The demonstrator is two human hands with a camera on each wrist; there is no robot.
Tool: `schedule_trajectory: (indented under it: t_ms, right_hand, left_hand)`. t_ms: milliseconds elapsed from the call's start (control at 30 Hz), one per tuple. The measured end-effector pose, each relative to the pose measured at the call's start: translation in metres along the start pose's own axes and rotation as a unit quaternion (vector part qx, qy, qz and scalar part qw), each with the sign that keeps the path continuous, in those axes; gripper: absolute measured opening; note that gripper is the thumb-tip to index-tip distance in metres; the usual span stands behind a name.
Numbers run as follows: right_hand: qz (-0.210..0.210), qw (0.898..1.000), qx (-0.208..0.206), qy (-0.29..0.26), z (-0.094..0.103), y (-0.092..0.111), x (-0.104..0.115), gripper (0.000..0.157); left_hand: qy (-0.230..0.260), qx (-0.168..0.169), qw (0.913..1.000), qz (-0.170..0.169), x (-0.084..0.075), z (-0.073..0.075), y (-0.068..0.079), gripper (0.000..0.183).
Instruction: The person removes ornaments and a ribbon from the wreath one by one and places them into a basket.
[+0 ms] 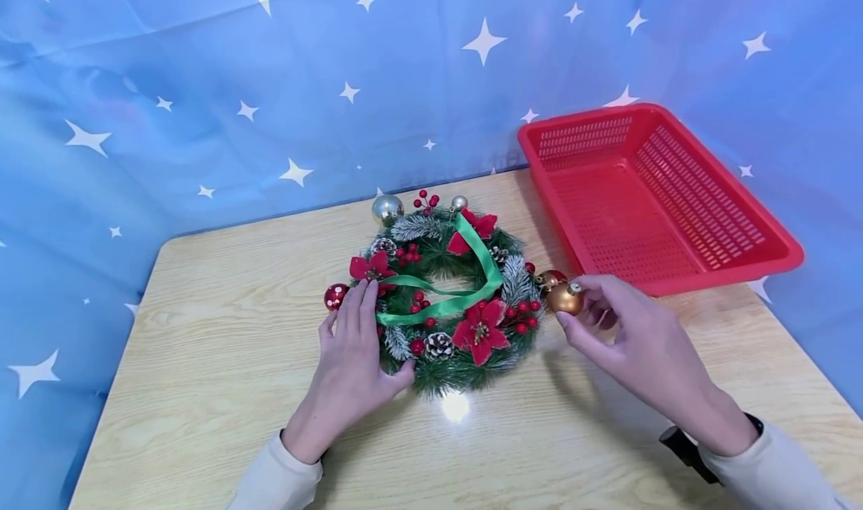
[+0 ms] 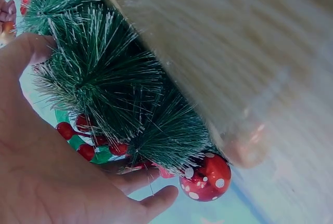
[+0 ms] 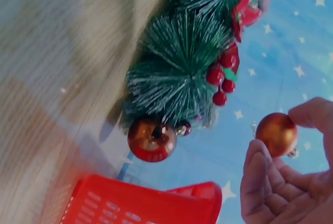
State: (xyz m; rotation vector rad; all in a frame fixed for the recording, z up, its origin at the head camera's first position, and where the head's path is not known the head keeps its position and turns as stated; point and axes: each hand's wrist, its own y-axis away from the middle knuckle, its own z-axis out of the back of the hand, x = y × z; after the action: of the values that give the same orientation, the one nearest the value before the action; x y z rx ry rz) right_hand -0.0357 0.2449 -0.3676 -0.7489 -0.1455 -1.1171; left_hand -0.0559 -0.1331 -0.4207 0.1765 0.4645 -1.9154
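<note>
A green Christmas wreath (image 1: 441,371) lies on the table with red flowers, pine cones, berries and a loose green ribbon (image 1: 491,269). My left hand (image 1: 353,364) rests on its left side, fingers straight over the greenery and thumb against the front needles. Beside those fingertips is a red bauble with white dots (image 2: 208,177). My right hand (image 1: 647,345) pinches a matte gold bauble (image 3: 277,133) between thumb and fingers, at the wreath's right edge. Just behind it, a shiny copper bauble (image 3: 152,140) sits against the wreath.
A red plastic basket (image 1: 735,266) with slotted walls stands at the back right. A large silver bauble (image 1: 387,209) and a smaller one (image 1: 459,203) sit at the wreath's far edge. Behind the wooden table (image 1: 222,330) hangs a blue cloth (image 1: 418,61) with white stars.
</note>
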Motion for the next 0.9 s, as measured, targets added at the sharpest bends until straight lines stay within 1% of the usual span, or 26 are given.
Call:
schedule_trajectory:
  t_ms: [200,433,533,633,700,833,900]
  right_hand:
    - [-0.005,1.0,-0.015,0.011,0.004,-0.002,-0.006,0.052]
    - [-0.029,0.999,-0.016,0.019,0.011,-0.006,-0.012,0.045]
    - [-0.035,0.999,-0.02,0.027,0.014,-0.007,-0.015,0.046]
    - [-0.039,0.998,-0.024,0.032,0.016,-0.008,-0.017,0.047]
    - [-0.042,0.998,-0.025,0.031,0.017,-0.007,-0.019,0.047]
    - [-0.054,0.998,-0.027,0.032,0.019,-0.007,-0.023,0.046]
    - [-0.064,0.997,-0.025,0.035,0.02,-0.007,-0.025,0.045]
  left_hand:
    - [-0.019,0.0,0.9997,-0.016,0.005,0.003,-0.001,0.125]
    - [-0.028,0.009,0.9992,-0.025,0.009,0.006,-0.004,0.123]
    - [-0.03,0.01,0.9992,-0.025,0.012,0.009,-0.004,0.124]
    - [-0.021,0.011,0.9995,-0.021,0.014,0.011,-0.003,0.125]
    - [-0.018,0.006,0.9996,-0.021,0.015,0.011,-0.002,0.125]
    - [-0.004,-0.012,0.9994,-0.031,0.012,0.012,0.001,0.125]
    - [0.015,-0.021,0.9991,-0.034,0.009,0.012,0.003,0.126]
